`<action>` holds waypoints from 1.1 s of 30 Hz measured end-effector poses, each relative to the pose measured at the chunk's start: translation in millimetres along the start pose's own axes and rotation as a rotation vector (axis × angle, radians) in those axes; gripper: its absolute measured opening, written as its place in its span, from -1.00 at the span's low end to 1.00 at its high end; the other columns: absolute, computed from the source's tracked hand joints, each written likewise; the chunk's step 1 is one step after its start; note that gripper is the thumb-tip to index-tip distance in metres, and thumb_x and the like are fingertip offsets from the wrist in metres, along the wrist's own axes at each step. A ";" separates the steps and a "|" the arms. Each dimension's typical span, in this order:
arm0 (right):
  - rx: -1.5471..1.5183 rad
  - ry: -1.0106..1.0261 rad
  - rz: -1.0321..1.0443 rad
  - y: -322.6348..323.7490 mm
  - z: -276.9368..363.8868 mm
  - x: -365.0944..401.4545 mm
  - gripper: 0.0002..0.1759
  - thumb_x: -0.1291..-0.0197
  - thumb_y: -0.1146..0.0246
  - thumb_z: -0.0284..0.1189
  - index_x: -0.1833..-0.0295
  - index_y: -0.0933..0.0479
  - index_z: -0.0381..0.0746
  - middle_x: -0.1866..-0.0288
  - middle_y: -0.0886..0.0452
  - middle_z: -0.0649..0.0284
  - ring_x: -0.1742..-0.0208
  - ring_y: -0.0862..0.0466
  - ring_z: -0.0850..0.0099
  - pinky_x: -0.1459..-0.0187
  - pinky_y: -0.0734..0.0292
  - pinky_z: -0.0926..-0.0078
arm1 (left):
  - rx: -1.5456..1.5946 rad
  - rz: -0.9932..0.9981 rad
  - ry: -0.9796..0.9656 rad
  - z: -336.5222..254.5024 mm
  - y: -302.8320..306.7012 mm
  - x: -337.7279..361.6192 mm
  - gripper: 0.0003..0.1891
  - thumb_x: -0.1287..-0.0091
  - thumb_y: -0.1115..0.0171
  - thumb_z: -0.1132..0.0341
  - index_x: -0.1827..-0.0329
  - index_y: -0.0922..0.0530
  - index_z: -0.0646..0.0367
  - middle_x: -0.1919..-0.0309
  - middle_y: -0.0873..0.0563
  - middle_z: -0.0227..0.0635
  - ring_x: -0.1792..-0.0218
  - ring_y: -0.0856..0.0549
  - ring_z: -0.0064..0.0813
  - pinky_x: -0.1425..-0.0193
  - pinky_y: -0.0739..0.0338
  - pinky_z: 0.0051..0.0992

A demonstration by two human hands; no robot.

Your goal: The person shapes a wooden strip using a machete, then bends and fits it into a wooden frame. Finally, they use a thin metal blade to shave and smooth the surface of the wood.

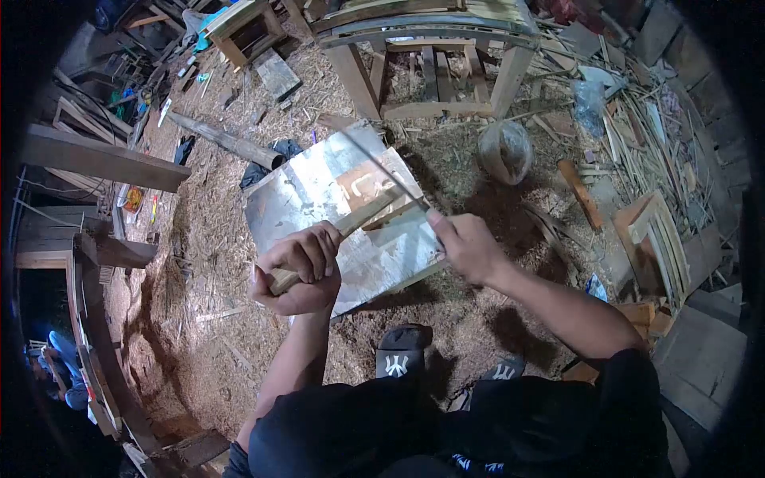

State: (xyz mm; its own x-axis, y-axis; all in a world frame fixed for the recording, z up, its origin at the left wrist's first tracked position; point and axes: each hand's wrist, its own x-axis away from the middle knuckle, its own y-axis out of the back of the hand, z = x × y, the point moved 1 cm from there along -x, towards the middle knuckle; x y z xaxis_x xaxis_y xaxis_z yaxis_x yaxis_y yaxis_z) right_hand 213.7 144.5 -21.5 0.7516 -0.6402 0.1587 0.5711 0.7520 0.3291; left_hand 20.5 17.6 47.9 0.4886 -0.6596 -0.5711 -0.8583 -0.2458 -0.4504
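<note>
My left hand (301,269) is wrapped around a wooden stick (365,213), which slants up and to the right over a low worn board (307,179). In my right hand (472,248) is a long thin dark tool (374,159), its handle hidden in the closed fingers; I cannot tell whether it is a blade or a file. The tool points up and to the left and crosses the stick's far end in this view. Beneath them, a short wooden block (390,217) lies on the board.
Shavings cover the floor (211,350). A wooden frame (434,109) stands ahead, with a clear plastic bag (505,151) near it. A log (227,142) lies left of the board; scrap strips (653,151) pile up at right. Another person (68,370) is at far left.
</note>
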 end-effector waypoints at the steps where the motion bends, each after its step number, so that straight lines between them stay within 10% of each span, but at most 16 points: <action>1: -0.046 0.095 -0.081 5.5 10.3 -1.7 -0.24 -0.54 0.09 0.03 0.68 -0.35 -0.28 0.78 -0.28 0.23 0.68 -0.33 0.42 0.57 -0.16 0.24 | 0.006 0.012 -0.006 0.4 -0.2 -1.5 -0.34 -0.40 0.25 -0.20 0.79 -0.22 0.07 0.86 -0.28 -0.39 0.82 -0.23 -0.46 0.48 -0.26 -0.33; 8: -0.143 0.351 -0.199 -5.7 2.7 8.3 -0.29 -0.51 0.04 0.03 0.53 -0.45 -0.36 0.71 -0.40 0.07 0.61 -0.49 0.28 0.49 -0.32 0.20 | -0.066 -0.014 0.005 1.0 -2.9 -2.5 -0.32 -0.40 0.27 -0.24 0.82 -0.21 0.03 0.87 -0.25 -0.47 0.84 -0.27 -0.47 0.45 -0.28 -0.32; 12: -0.001 -0.039 -0.007 -15.4 -10.2 12.7 -0.33 -0.56 0.09 -0.01 0.40 -0.40 -0.42 0.67 -0.37 0.15 0.62 -0.28 0.39 0.48 -0.22 0.15 | -0.021 -0.003 0.019 3.4 -3.8 -4.5 -0.33 -0.40 0.27 -0.23 0.80 -0.22 0.05 0.86 -0.27 -0.42 0.82 -0.25 -0.46 0.43 -0.27 -0.33; 18: -0.168 0.286 -0.186 17.8 45.5 12.0 -0.31 -0.53 0.07 0.01 0.52 -0.43 -0.33 0.74 -0.32 0.11 0.63 -0.44 0.27 0.52 -0.29 0.19 | 0.020 -0.017 0.011 3.2 -2.0 -0.7 -0.34 -0.38 0.28 -0.21 0.79 -0.23 0.08 0.86 -0.28 -0.38 0.79 -0.23 -0.43 0.42 -0.25 -0.34; 20: -0.226 0.500 -0.237 5.4 18.3 10.8 -0.38 -0.57 0.13 -0.02 0.55 -0.34 -0.15 0.69 -0.31 0.45 0.65 -0.29 0.59 0.58 -0.25 0.33 | 0.014 -0.017 0.021 1.8 -2.3 -0.8 -0.35 -0.38 0.28 -0.20 0.79 -0.23 0.08 0.86 -0.28 -0.37 0.79 -0.23 -0.43 0.42 -0.26 -0.33; 22: 0.125 -0.058 0.076 -13.3 -6.4 9.4 -0.24 -0.55 0.12 0.06 0.63 -0.37 -0.28 0.77 -0.35 0.27 0.65 -0.36 0.48 0.55 -0.25 0.24 | -0.020 -0.022 0.030 3.1 -3.9 0.5 -0.34 -0.38 0.29 -0.22 0.78 -0.23 0.07 0.85 -0.29 -0.37 0.79 -0.24 -0.42 0.40 -0.27 -0.33; 28: 0.023 -0.049 0.009 8.8 17.0 9.8 -0.28 -0.56 0.10 0.00 0.60 -0.38 -0.26 0.76 -0.35 0.29 0.64 -0.38 0.51 0.57 -0.24 0.35 | -0.004 -0.008 0.023 4.2 -4.9 1.0 -0.32 -0.39 0.32 -0.26 0.78 -0.24 0.06 0.84 -0.31 -0.37 0.78 -0.25 -0.41 0.39 -0.29 -0.30; 33: -0.231 0.344 -0.219 14.5 30.1 13.5 -0.31 -0.54 0.10 0.05 0.55 -0.34 -0.25 0.73 -0.33 0.27 0.67 -0.35 0.45 0.58 -0.22 0.26 | -0.046 -0.046 0.029 3.6 -9.1 -1.8 -0.32 -0.41 0.31 -0.23 0.81 -0.21 0.03 0.87 -0.26 -0.44 0.82 -0.27 -0.46 0.39 -0.28 -0.33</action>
State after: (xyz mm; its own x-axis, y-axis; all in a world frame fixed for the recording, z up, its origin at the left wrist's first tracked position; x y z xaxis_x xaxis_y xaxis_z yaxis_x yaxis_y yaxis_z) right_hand 222.2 142.1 13.5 0.6489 -0.7277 -0.2222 0.7575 0.6454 0.0984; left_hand 28.0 23.6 50.5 0.5234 -0.6668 -0.5305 -0.8418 -0.3084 -0.4430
